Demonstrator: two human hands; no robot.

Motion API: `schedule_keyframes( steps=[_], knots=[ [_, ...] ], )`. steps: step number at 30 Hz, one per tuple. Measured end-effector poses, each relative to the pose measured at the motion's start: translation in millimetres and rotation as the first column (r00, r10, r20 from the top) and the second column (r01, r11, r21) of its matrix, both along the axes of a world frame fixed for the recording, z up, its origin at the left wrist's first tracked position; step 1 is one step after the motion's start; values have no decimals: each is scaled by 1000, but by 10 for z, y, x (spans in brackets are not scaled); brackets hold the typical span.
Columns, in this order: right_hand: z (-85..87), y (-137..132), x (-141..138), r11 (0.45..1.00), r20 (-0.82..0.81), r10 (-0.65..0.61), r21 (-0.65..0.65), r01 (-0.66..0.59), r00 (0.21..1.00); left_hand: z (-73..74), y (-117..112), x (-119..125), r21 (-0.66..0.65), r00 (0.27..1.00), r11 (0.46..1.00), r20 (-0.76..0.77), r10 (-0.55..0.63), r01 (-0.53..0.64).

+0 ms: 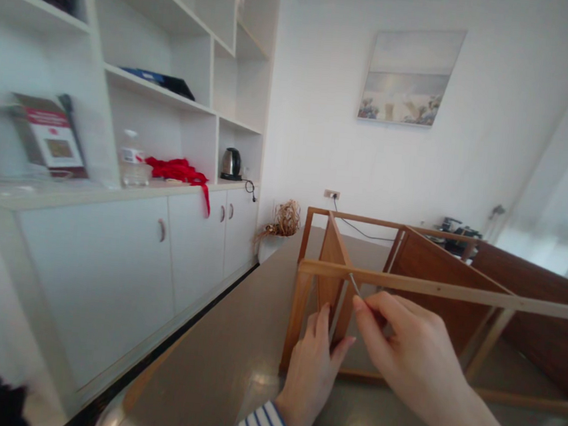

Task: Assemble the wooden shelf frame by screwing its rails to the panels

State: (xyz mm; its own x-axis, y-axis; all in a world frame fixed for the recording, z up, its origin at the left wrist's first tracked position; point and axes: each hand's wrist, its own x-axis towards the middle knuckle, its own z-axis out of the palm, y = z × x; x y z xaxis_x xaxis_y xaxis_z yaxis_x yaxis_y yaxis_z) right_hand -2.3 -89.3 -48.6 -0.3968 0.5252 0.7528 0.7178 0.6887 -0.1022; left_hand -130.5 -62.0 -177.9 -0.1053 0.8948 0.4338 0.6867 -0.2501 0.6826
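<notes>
A wooden shelf frame [427, 288] lies on its side across the table. My right hand [409, 345] pinches a thin metal rod, which looks like a hex key [354, 284], between thumb and fingers. The tip of the key meets the upper rail, close to the frame's left end. Below that spot my left hand [312, 370] grips the edge of a wooden shelf board [333, 261], fingers on one side and thumb on the other. Part of the board's lower edge is hidden behind the left hand.
The frame stands on a glossy grey-brown table [214, 360]. White cabinets [102, 276] line the left side, holding a kettle [231, 163], a plastic bottle [133, 159] and red cloth [177, 170]. A dried plant [286, 220] stands past the table's far edge. A dark cable [357, 228] hangs from a wall socket.
</notes>
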Motion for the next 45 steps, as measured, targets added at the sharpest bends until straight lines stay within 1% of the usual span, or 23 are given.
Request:
schedule_keyframes(
  steps=[2, 4, 5, 7, 10, 12, 15, 22, 27, 31, 36, 38, 45],
  knots=[
    [11, -5, -25, 992, -68, 3, -126, -11, 998, 1, -3, -2, -5, 1000, 1000, 5, 0, 0],
    [13, 2, -40, 966, -158, 9, -253, -49, 987, -2, -3, -3, -8, 1000, 1000, 5, -2, 2],
    [9, 9, -44, 951, -204, 13, -299, -75, 979, -3, -3, -4, -10, 1000, 1000, 3, -1, 1],
    [-8, 27, -43, 936, -289, 19, -330, -119, 957, -5, -3, -2, -15, 1000, 1000, 0, 3, -3],
    [-29, 46, -30, 949, -341, 57, -274, -157, 938, -3, -2, 4, -23, 1000, 1000, -1, 11, -11],
    [-26, 46, -23, 954, -321, 109, -232, -189, 941, -1, 1, 7, -25, 1000, 1000, -2, 13, -13],
    [2, 44, -15, 947, -271, 189, -204, -248, 944, -7, 8, 7, -18, 1000, 1000, 8, 9, -9],
    [15, 95, 38, 925, -190, 265, -226, -305, 945, -43, 25, 1, 47, 1000, 999, 9, 1, -1],
    [27, 92, 84, 909, -122, 296, -267, -319, 947, -21, 18, 2, 44, 1000, 999, 4, -3, 2],
    [40, 92, 111, 924, -81, 280, -248, -292, 956, -32, 18, 3, 58, 1000, 998, 7, -6, 6],
    [50, 100, 92, 954, -58, 270, -118, -275, 961, -54, 21, 2, 58, 1000, 998, -9, 6, -5],
    [51, 93, 63, 961, -69, 255, -88, -261, 964, -56, 19, 0, 49, 1000, 999, -11, 6, -5],
    [51, 67, -30, 977, -148, 152, -126, -171, 977, -73, 32, 0, 42, 1000, 999, 10, -1, 1]
  ],
)
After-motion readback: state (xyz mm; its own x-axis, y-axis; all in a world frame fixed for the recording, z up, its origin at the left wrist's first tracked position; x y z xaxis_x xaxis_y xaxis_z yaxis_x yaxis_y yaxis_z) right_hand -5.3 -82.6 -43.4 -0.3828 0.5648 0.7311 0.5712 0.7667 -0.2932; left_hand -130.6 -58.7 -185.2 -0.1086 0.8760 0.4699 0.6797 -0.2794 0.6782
